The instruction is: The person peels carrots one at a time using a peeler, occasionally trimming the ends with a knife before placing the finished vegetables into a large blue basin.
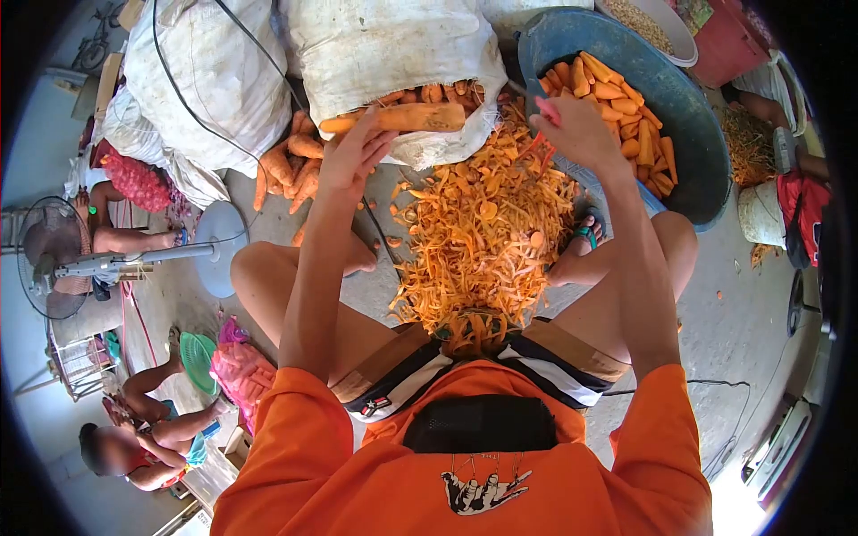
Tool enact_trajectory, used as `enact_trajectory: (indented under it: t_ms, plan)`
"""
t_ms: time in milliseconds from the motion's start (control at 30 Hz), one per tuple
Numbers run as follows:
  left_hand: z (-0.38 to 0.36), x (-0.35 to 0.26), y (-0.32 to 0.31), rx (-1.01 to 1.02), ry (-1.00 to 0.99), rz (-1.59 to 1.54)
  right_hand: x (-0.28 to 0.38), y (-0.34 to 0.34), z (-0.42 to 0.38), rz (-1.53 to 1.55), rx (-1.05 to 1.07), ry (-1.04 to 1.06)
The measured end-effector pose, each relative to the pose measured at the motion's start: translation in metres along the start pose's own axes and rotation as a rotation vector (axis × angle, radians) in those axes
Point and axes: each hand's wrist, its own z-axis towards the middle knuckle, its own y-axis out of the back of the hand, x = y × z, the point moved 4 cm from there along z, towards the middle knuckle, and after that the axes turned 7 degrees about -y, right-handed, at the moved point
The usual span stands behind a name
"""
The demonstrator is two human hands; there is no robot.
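Observation:
My left hand (356, 154) is closed around one end of a large carrot (424, 117), held level before the mouth of a white sack. The carrot's surface is orange with darker patches. To the right, my right hand (579, 134) grips a red peeler (539, 150); its blade is hard to make out. The peeler is apart from the carrot. Below and between both hands, a heap of carrot peelings (483, 241) covers the floor between my legs. Peeled carrots (645, 134) fill part of a blue tub (715, 170) beside my right hand.
Unpeeled carrots (290, 165) spill near the open white sack (393, 45); another full sack (206, 80) stands left. A pedestal fan (134, 259) lies leftward in view. Another person (152, 438) sits at lower left near a green basket (198, 362). A dark cable crosses the left sack.

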Motion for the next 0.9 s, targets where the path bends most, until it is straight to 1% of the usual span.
enact_trajectory:
  t_ms: [33,100,133,200,267,367,533,600,633,700,733,800,833,867,900]
  plan:
    - [0.0,0.002,0.0,0.0,-0.005,-0.001,0.008,-0.001,-0.004,0.039,0.0,0.063]
    - [-0.004,0.012,-0.004,-0.032,0.14,-0.409,0.028,-0.008,-0.015,0.073,0.019,0.075]
    - [-0.009,0.011,-0.008,-0.029,0.138,-0.409,0.039,-0.012,-0.019,0.109,0.041,0.082]
    - [-0.02,0.013,-0.021,0.03,0.262,-0.573,0.051,-0.022,-0.022,0.09,0.045,0.102]
    - [-0.026,0.018,-0.029,0.047,0.305,-0.578,0.061,-0.022,-0.025,0.195,-0.021,0.111]
    - [-0.037,0.021,-0.046,0.267,0.306,-0.501,0.061,-0.022,-0.022,0.097,-0.076,0.083]
    - [-0.047,0.022,-0.063,0.337,0.284,-0.632,0.053,-0.012,-0.018,0.117,-0.184,0.104]
    - [-0.049,0.02,-0.067,0.421,0.262,-0.598,0.052,-0.004,-0.017,0.13,-0.214,0.13]
    - [-0.05,0.018,-0.067,0.419,0.257,-0.6,0.054,0.002,-0.015,0.106,-0.21,0.142]
    - [-0.059,0.018,-0.076,0.72,0.265,-0.311,0.057,0.006,-0.016,0.083,-0.206,0.154]
    - [-0.061,0.021,-0.078,0.719,0.261,-0.312,0.06,0.004,-0.017,0.038,-0.178,0.186]
    - [-0.07,0.031,-0.082,0.685,0.246,-0.114,0.064,0.003,-0.021,-0.01,-0.149,0.221]
    - [-0.076,0.027,-0.087,0.574,0.191,-0.053,0.065,-0.001,-0.023,-0.025,-0.101,0.199]
    - [-0.072,0.03,-0.085,0.572,0.192,-0.055,0.066,-0.006,-0.025,-0.039,-0.051,0.175]
    - [-0.066,0.035,-0.08,0.482,0.232,0.039,0.066,-0.009,-0.026,-0.039,-0.048,0.177]
